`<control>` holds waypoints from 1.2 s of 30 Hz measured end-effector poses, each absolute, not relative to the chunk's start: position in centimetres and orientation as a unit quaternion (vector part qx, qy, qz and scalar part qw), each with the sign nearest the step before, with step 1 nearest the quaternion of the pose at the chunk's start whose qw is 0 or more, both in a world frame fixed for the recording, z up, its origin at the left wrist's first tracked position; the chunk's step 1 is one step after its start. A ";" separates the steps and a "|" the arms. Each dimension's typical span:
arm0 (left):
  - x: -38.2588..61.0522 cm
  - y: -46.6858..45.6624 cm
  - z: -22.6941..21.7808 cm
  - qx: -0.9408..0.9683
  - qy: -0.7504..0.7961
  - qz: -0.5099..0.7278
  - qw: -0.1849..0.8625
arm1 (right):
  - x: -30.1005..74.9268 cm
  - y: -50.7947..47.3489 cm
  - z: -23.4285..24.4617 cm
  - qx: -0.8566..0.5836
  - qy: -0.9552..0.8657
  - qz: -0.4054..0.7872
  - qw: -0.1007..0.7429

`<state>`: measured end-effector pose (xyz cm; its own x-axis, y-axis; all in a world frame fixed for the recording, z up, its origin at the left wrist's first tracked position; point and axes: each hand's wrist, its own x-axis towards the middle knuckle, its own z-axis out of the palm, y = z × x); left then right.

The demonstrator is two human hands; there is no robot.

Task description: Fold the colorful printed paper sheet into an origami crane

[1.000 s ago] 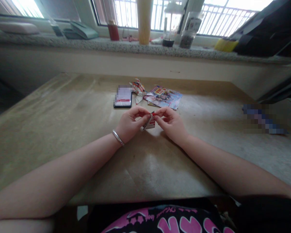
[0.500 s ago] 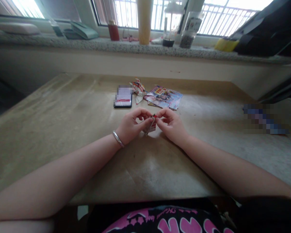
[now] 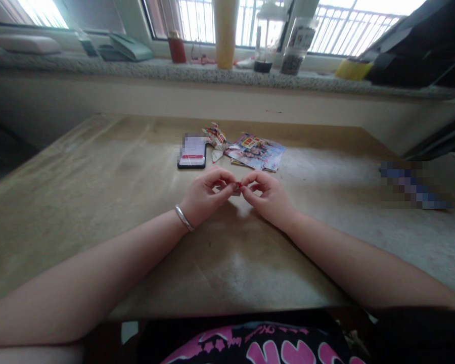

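Between my two hands, just above the table, is a small red-and-white printed packet [image 3: 236, 191], mostly hidden by my fingers. My left hand [image 3: 211, 191] pinches it between thumb and forefinger. At its right end, my right hand [image 3: 266, 194] pinches a tiny red part, thumb and forefinger together. The fingertips of both hands almost meet. What kind of packet it is, I cannot make out. Beyond my hands lie a phone [image 3: 193, 151] with a lit screen, a crumpled white-and-red wrapper [image 3: 217, 139] and a few printed leaflets [image 3: 258, 151].
The table [image 3: 212, 263] runs back to a wall under a stone window sill [image 3: 144, 69]. Bottles and clear containers [image 3: 292, 48] stand on the sill, with a dark bag [image 3: 413, 50] at its right. A blurred blue item [image 3: 413, 187] lies at the table's right.
The packet has turned flatter, and less of it shows below my fingers. Both hands have stayed in nearly the same place, still pinching.
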<state>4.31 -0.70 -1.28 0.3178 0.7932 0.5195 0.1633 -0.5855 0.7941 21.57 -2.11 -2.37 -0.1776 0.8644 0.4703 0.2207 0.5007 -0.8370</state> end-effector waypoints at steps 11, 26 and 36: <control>4.4 -1.3 -1.2 0.777 0.283 0.481 0.290 | 21.7 -2.5 -2.4 -0.328 -0.747 0.249 0.522; 4.2 -1.5 -1.0 0.814 0.276 0.467 0.210 | 21.8 -3.0 -1.5 -0.314 -0.801 0.116 0.496; 5.0 -1.1 -1.7 0.736 0.304 0.488 0.358 | 21.5 -2.4 -2.2 -0.382 -0.719 0.293 0.500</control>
<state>5.01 -1.06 -1.73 0.3390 0.7973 0.4995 0.0986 -0.5581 0.8239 21.49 -2.37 -2.17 -0.2066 0.8433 0.4962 0.2571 0.5361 -0.8040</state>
